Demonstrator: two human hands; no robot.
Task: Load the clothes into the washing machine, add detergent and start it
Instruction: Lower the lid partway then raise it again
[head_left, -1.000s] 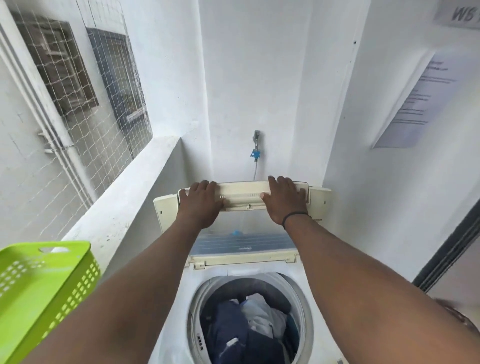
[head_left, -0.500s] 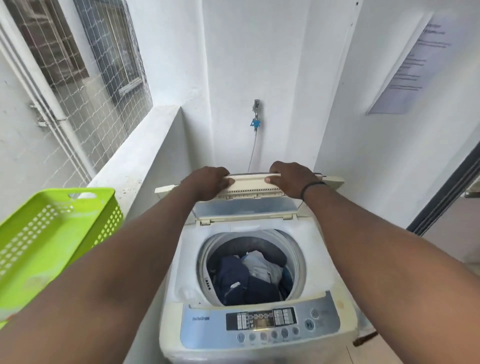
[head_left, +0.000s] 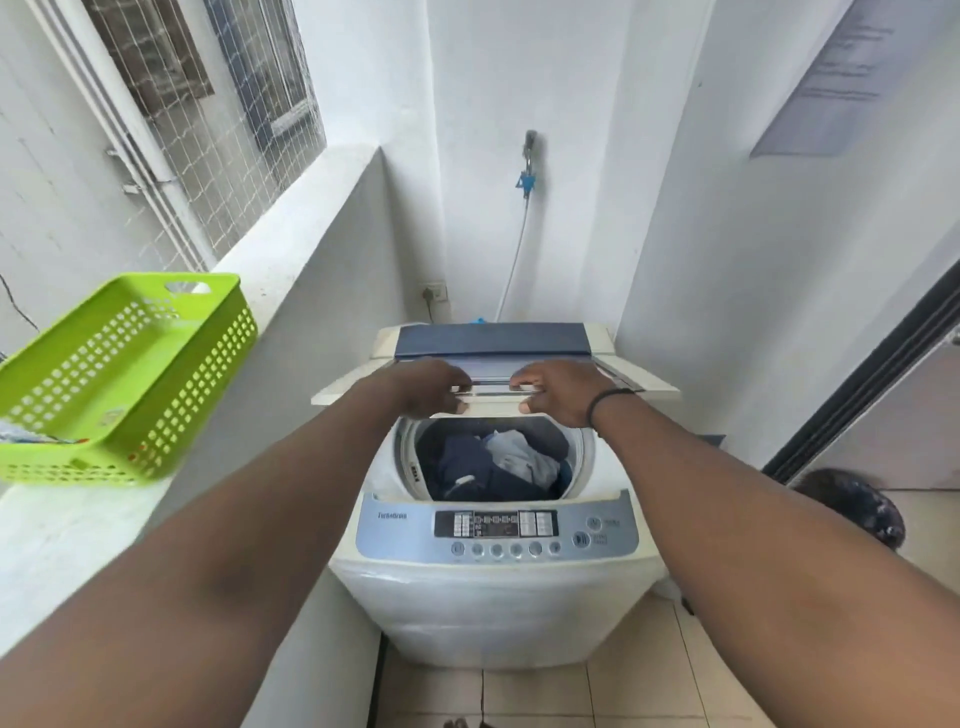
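Clothes (head_left: 493, 462) sit loaded in the washing machine (head_left: 488, 587) drum. Left hand (head_left: 434, 387) and right hand (head_left: 558, 389) have fingers curled on the half-folded lid (head_left: 491, 345) at twelve o'clock. Detergent unconfirmed; starting remains.

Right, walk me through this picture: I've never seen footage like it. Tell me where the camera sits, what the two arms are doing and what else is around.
The camera is worn on the person's head, looking forward and down, so the two arms reaching away from you are the wearer's own. There is no robot.

The left hand and right hand both grip the front edge of the folding lid of a top-loading washing machine. The lid is partly lowered and the drum is not yet covered. Inside lie dark and pale clothes.

A green basket sits on the white ledge to the left. At the machine's front is the control panel, with nothing touching it.
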